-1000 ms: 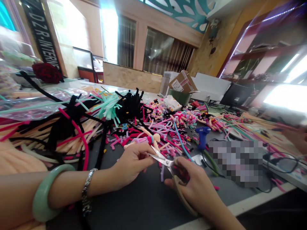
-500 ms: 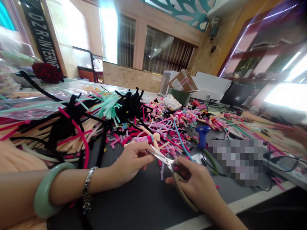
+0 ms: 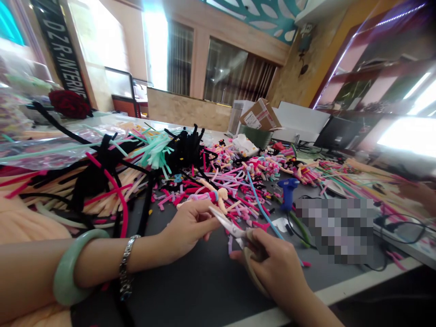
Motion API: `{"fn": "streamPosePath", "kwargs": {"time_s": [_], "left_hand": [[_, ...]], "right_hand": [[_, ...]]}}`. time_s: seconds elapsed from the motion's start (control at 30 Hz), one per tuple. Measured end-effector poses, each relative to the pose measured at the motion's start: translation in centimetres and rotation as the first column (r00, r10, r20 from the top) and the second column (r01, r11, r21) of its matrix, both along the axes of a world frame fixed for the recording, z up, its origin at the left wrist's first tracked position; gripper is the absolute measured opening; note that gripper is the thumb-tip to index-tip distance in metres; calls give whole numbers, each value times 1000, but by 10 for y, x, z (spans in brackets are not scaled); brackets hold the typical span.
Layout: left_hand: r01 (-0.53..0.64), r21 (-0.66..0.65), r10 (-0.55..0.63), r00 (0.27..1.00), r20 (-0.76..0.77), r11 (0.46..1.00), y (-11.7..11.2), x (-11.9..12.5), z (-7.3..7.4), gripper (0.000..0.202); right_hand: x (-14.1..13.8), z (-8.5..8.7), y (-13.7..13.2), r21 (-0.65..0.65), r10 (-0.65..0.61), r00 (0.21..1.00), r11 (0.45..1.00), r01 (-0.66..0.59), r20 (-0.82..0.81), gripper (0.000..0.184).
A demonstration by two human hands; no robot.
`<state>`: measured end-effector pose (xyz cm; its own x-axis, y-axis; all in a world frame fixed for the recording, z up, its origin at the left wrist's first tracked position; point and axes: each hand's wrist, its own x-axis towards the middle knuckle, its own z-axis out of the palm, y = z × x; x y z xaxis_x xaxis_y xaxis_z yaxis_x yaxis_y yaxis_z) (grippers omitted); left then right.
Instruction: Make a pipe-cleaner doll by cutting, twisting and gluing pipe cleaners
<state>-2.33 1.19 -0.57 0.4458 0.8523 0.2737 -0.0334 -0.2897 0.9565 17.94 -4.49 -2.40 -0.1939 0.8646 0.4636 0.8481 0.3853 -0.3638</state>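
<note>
My left hand (image 3: 189,227) is closed, thumb and fingertips pressed together. Just beyond it is a small pipe-cleaner doll (image 3: 209,196) with a pink and lilac body and beige limbs; its lower part runs behind my fingers, so the exact grip is hidden. My right hand (image 3: 277,263) is wrapped round the handles of a pair of scissors (image 3: 233,228). Their blades point up and left, tips beside my left fingertips, and look almost closed. A short lilac piece (image 3: 230,244) lies below the blades on the dark tabletop (image 3: 190,290).
Cut pink and lilac pieces (image 3: 231,179) spread across the table behind my hands. Bundles of black (image 3: 185,150), mint (image 3: 155,152) and beige stems fill the left. A blue glue gun (image 3: 288,193) with a cord stands right. Another person's hand (image 3: 422,193) shows at the far right.
My right hand and the scissors have shifted slightly left, the tips further over my left fingertips. More of the blue stem shows beside my right hand. My left hand has hardly moved.
</note>
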Motion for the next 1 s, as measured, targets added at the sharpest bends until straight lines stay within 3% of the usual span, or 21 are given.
{"fn": "streamPosePath", "kwargs": {"time_s": [0.13,0.5,1.0], "left_hand": [[-7,11,7,1000,-22,1000,-1,1,1,18],[6,106,-4,1000,-27,994,0,0,-4,12],[12,136,-5,999,-52,991,1,0,-3,9]], "right_hand": [[7,5,3,7,-80,991,997,81,-105,36],[2,11,4,-133,43,999,990,-47,-33,39],[5,9,3,-159,98,995,982,-98,-9,44]]}}
